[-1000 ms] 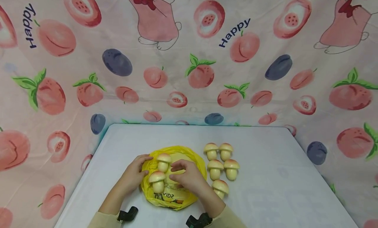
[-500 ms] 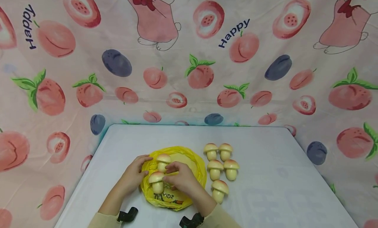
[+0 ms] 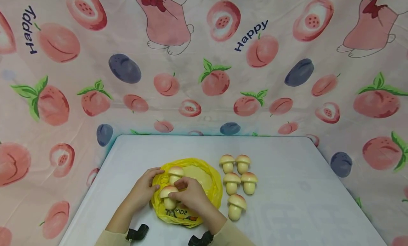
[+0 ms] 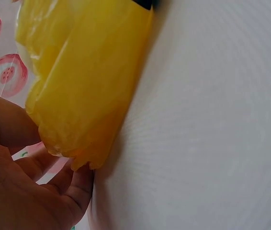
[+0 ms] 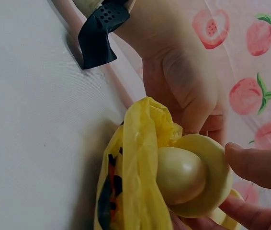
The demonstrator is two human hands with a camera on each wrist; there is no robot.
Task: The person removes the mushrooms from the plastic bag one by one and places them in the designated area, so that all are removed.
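A yellow plastic bag (image 3: 208,203) with a rolled-down rim lies on the white table, with two cream toy mushrooms in it. My right hand (image 3: 194,196) reaches over the bag and grips the nearer mushroom (image 3: 167,192) by its cap, thumb on one side and fingers on the other. In the right wrist view this mushroom (image 5: 181,175) shows its round stem end. The farther mushroom (image 3: 175,172) stands just behind, partly covered by my right fingers. At the bag's left side my left hand (image 3: 143,187) holds the rim, thumb and fingers spread along it.
Right of the bag, several similar mushrooms (image 3: 232,182) stand in two columns on the white table (image 3: 296,196). A fruit-print cloth (image 3: 210,115) hangs behind and beside the table. Each wrist wears a black camera mount (image 3: 137,232).
My right hand has moved left across the bag and closed on the nearer mushroom's cap. My left hand stays at the rim, and the mushrooms on the table have not moved.
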